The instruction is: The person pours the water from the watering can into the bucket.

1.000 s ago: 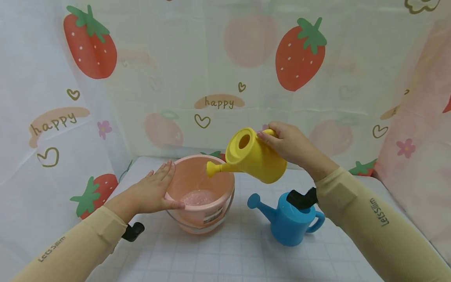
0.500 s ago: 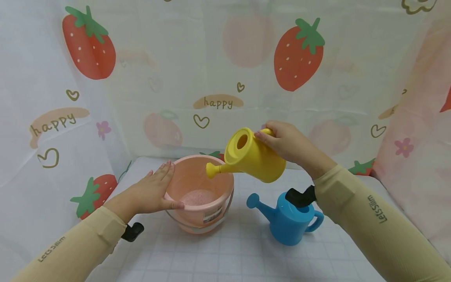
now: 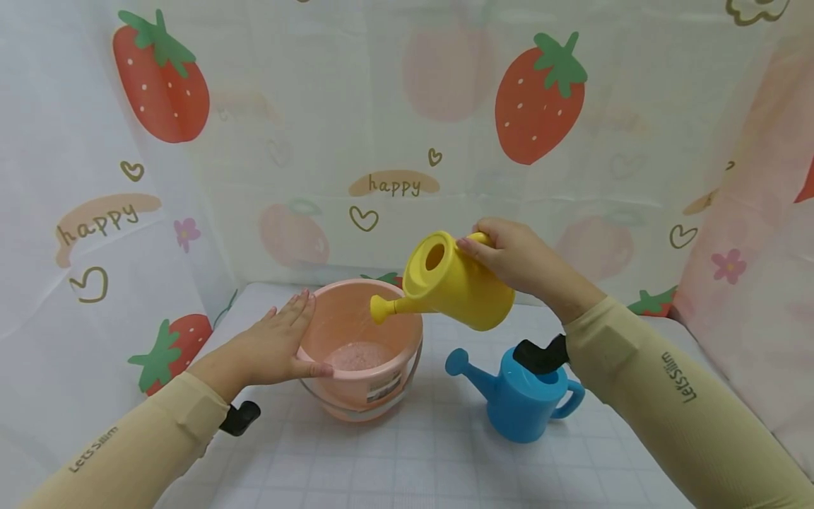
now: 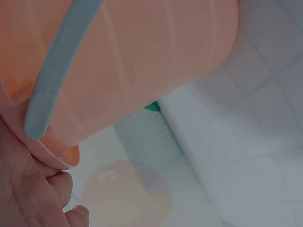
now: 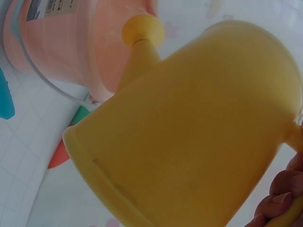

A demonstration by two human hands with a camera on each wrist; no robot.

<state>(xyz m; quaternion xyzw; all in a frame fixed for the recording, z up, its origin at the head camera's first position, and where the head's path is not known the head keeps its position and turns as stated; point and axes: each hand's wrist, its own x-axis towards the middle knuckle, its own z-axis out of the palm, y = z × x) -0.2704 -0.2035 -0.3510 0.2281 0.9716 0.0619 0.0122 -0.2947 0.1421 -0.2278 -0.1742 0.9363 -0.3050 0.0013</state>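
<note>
My right hand (image 3: 518, 260) grips the handle of a yellow watering can (image 3: 454, 281), tilted so its spout hangs over a pink bucket (image 3: 356, 318). Water lies frothy in the bucket's bottom. In the right wrist view the yellow watering can (image 5: 189, 132) fills the frame, its spout tip above the pink bucket (image 5: 80, 52), and my fingers (image 5: 279, 201) curl on the handle. My left hand (image 3: 270, 346) rests flat against the bucket's left rim, thumb along the front edge. The left wrist view shows the pink bucket (image 4: 142, 61) wall, its grey bail, and my left hand (image 4: 28, 194) below it.
A blue watering can (image 3: 524, 392) stands on the white gridded tablecloth (image 3: 413, 459) right of the bucket, spout pointing left. Strawberry-print curtains (image 3: 381, 141) close in the back and both sides.
The yellow watering can has shifted very slightly left and the froth in the bucket has moved. Both hands keep their places.
</note>
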